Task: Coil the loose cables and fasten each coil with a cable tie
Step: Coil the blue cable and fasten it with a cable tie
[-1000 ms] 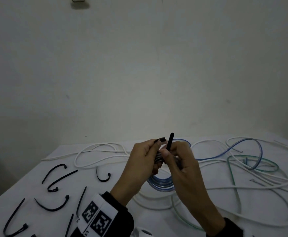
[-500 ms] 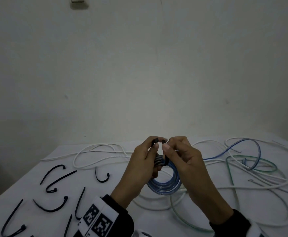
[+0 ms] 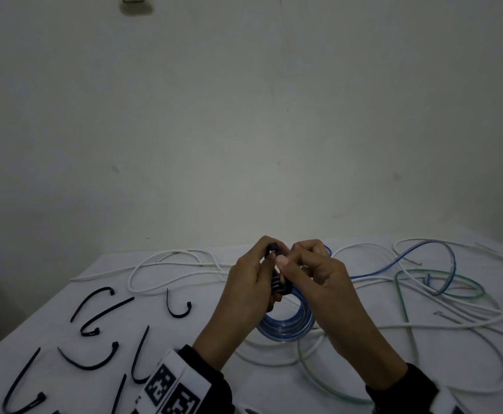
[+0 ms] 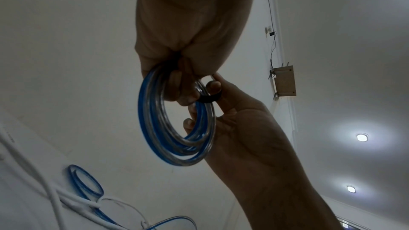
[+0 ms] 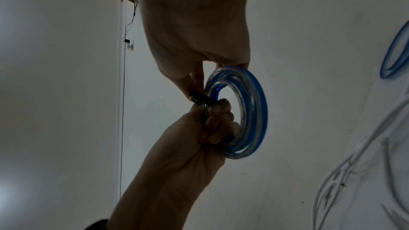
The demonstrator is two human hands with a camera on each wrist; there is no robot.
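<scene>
Blue coil (image 3: 286, 327) below both hands' grip, cable tie (image 4: 207, 98) between fingertips

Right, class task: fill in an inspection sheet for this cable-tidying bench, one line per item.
Surface: white table.
Job's things: blue coil held up, black tie looped round it.
Clutter: spare black ties lying at left.
Hands: left hand grips coil; right hand pinches tie.
Cables: white cables, blue cable and green cable lying loose.
Surroundings: plain wall.

Black sleeves (image 3: 211, 380) — left wears white, square-coded band (image 3: 172, 386).
</scene>
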